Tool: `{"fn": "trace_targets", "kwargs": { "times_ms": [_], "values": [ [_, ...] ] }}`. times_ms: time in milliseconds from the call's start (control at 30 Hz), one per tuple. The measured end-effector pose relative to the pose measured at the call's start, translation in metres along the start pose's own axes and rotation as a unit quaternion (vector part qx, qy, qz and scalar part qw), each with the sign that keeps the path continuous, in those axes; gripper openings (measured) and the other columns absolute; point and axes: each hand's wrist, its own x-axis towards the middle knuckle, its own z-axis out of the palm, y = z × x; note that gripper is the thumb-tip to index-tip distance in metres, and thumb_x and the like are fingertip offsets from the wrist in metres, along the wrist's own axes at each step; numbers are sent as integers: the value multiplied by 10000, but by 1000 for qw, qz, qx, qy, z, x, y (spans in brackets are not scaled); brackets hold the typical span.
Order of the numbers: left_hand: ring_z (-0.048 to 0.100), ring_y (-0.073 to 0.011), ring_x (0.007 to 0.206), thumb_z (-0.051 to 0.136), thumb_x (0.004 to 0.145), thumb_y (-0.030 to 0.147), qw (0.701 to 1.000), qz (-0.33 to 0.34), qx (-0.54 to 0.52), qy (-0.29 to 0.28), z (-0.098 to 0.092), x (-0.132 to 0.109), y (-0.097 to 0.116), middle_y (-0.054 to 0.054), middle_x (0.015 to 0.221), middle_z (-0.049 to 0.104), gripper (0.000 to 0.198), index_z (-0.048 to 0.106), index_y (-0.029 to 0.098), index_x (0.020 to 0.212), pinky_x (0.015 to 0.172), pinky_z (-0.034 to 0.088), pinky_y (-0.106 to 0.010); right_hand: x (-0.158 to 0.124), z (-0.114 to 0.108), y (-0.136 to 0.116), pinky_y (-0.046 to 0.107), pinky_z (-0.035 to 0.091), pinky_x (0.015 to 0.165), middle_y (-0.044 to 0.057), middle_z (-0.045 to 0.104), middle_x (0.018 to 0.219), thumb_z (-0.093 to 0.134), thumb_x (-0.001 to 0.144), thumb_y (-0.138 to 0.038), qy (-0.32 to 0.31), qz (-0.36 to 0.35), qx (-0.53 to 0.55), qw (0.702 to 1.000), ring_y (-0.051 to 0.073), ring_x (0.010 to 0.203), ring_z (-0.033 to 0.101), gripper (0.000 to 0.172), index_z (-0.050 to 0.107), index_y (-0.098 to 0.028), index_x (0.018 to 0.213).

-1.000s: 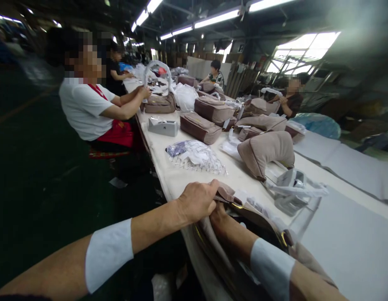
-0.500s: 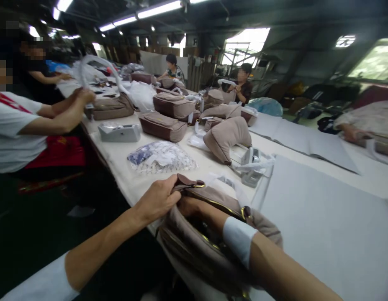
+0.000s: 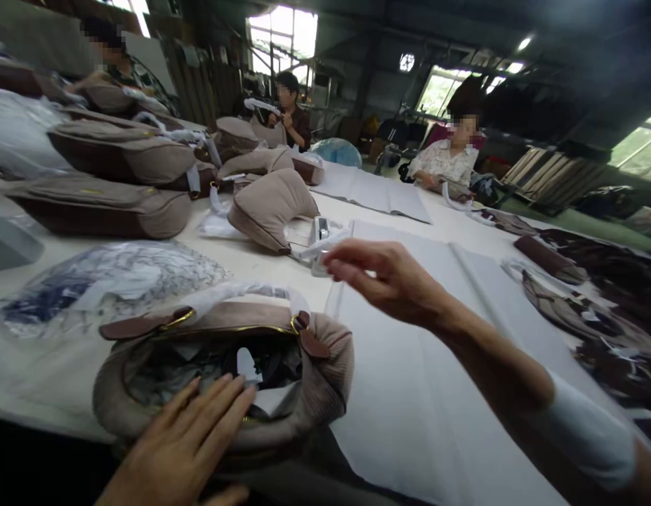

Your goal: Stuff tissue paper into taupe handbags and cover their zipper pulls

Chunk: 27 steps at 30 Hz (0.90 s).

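Head view is showing the left hand [image 3: 185, 443] lying flat, fingers spread and extended, on the near rim of an open beige handbag [image 3: 225, 372] that is sitting at the front edge of the long white table [image 3: 283, 260]; the fingertips [image 3: 235, 393] are touching the zip edge of the bag's mouth and are gripping nothing. The bag's opening is gaping upward, showing dark lining and a scrap of white paper inside, and its handle, wrapped in white tissue [image 3: 241, 292], is arching over the far side. The right hand [image 3: 388, 277] is hovering above the table beyond the bag, apart from it, fingers loosely curled and partly open, holding nothing that can be made out. Just past that hand a tape dispenser [image 3: 319, 235] is standing beside a curved beige bag [image 3: 270, 207]. Large grey paper sheets [image 3: 425, 393] are lying under and to the right of the right forearm. A clear plastic packet [image 3: 109, 277] is lying left of the open bag, and finished brown-and-beige bags [image 3: 104, 204] are lining up farther left. Other people [image 3: 446, 158] are sitting at the far side of the table.
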Motion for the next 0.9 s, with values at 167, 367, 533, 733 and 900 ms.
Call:
{"fn": "trace_targets", "kwargs": {
  "times_ms": [167, 367, 533, 733, 900],
  "values": [
    [572, -297, 1082, 394, 655, -45, 988, -22, 143, -55, 13, 55, 0, -141, 1190, 621, 504, 592, 158, 1071, 823, 439, -412, -111, 28, 76, 262, 447, 709, 68, 629, 902, 492, 865, -210, -86, 120, -34, 989, 143, 740, 568, 156, 613, -138, 931],
    [557, -345, 1062, 487, 750, 110, 978, -78, 189, -28, 10, 109, -37, -175, 1167, 592, 276, 553, 150, 1015, 824, 433, -436, -184, 129, 43, 401, 482, 757, 143, 583, 1005, 644, 735, -473, -145, 146, 9, 979, 271, 875, 562, 472, 560, -131, 1048],
    [379, -341, 1279, 576, 787, 251, 986, -86, 120, 79, 6, 99, -30, -178, 1368, 428, 422, 460, 167, 1184, 1026, 310, -494, -193, 162, 32, 327, 455, 669, 66, 564, 812, 348, 887, -227, -78, 224, 104, 966, 201, 742, 542, 193, 515, -194, 795],
    [597, -219, 923, 482, 862, 425, 900, -238, -361, -47, 35, 69, 47, -81, 959, 637, 287, 572, 179, 979, 836, 478, -338, -200, 151, 47, 287, 446, 687, 48, 551, 842, 371, 923, -433, -36, 221, 367, 903, 174, 766, 524, 268, 454, -205, 809],
    [657, -243, 810, 642, 733, 497, 559, -340, -715, -245, 91, 129, 110, -113, 899, 696, 475, 617, 103, 998, 739, 519, -343, -217, 170, 42, 274, 488, 694, 58, 607, 865, 328, 946, -507, -68, 55, 357, 930, 146, 772, 576, 397, 533, -192, 819]
  ]
}}
